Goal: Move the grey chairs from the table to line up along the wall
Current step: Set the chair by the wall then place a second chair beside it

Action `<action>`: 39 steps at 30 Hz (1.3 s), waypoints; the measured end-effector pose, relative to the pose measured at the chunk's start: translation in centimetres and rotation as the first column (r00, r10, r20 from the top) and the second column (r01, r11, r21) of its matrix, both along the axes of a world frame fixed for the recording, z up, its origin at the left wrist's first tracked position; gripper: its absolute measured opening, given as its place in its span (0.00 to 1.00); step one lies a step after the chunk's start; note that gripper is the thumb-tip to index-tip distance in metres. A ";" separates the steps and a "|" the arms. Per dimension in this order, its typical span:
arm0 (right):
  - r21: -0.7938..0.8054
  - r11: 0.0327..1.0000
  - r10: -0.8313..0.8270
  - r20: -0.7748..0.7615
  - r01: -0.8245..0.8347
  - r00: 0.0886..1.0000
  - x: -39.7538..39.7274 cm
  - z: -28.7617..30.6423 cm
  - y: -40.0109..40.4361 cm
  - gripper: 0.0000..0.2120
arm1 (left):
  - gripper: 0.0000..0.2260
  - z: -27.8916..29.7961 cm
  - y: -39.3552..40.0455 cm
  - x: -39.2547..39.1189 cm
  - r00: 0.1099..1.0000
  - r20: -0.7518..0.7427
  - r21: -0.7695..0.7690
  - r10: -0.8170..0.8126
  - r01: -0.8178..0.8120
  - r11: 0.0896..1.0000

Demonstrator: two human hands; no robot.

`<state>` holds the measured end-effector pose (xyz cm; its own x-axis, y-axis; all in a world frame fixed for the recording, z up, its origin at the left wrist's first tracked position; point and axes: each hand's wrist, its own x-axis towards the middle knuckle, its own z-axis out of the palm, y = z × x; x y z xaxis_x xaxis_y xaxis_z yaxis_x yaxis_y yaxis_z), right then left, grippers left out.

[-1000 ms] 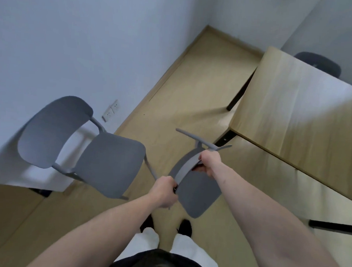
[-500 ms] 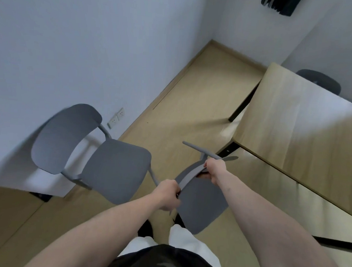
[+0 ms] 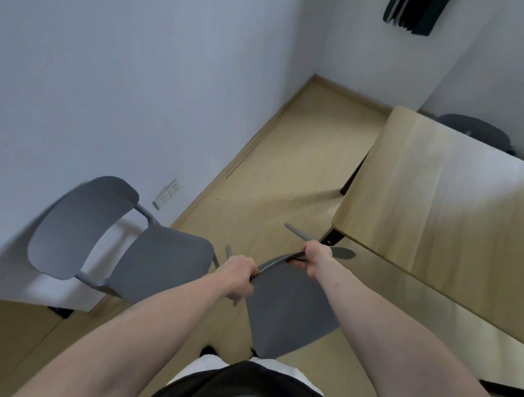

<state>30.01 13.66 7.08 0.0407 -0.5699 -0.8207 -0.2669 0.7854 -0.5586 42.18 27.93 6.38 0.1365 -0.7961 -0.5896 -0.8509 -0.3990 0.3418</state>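
While both hands, left hand (image 3: pixel 239 276) and right hand (image 3: pixel 315 259), clench the curved backrest of a grey chair (image 3: pixel 288 315) held between wall and wooden table (image 3: pixel 442 201), a second grey chair (image 3: pixel 122 239) stands against the white wall (image 3: pixel 124 85) to the left

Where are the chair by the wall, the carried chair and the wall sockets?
chair by the wall (image 3: pixel 160 262), head view, seat.
carried chair (image 3: pixel 288 315), head view, seat.
wall sockets (image 3: pixel 167 192), head view, plates.
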 end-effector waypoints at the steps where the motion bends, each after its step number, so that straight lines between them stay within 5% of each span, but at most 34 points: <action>1: -0.002 1.000 0.002 0.015 -0.002 1.000 0.1 0.1 -0.7 0.17 | 0.06 0.1 -0.8 0.2 1.000 0.015 -0.001 -0.001 0.001 1.000; 5: 0.016 1.000 -0.009 0.057 0.008 0.998 1.3 -0.2 -2.6 0.12 | 0.07 -0.3 -2.5 1.5 0.997 0.055 0.017 0.049 -0.050 0.999; 19: 0.037 0.989 0.137 0.071 -0.140 0.988 16.9 -1.8 -10.7 0.21 | 0.08 -1.7 -8.4 15.0 0.975 0.017 0.040 0.222 -0.222 0.974; 26: 0.018 0.969 0.247 -0.001 -0.247 0.969 27.6 -2.7 -13.1 0.10 | 0.12 -2.9 -9.6 23.2 0.953 -0.058 0.028 0.298 -0.297 0.954; 39: -0.018 0.756 0.652 -0.071 -0.654 0.755 44.7 -6.0 -16.3 0.10 | 0.17 -5.6 -10.4 35.0 0.848 -0.077 -0.006 0.524 -0.526 0.851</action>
<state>74.71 -2.65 1.09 0.3691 -0.4533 -0.8113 -0.7386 0.3868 -0.5522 77.19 17.57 0.78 0.4977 -0.6326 -0.5934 -0.4910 -0.7695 0.4085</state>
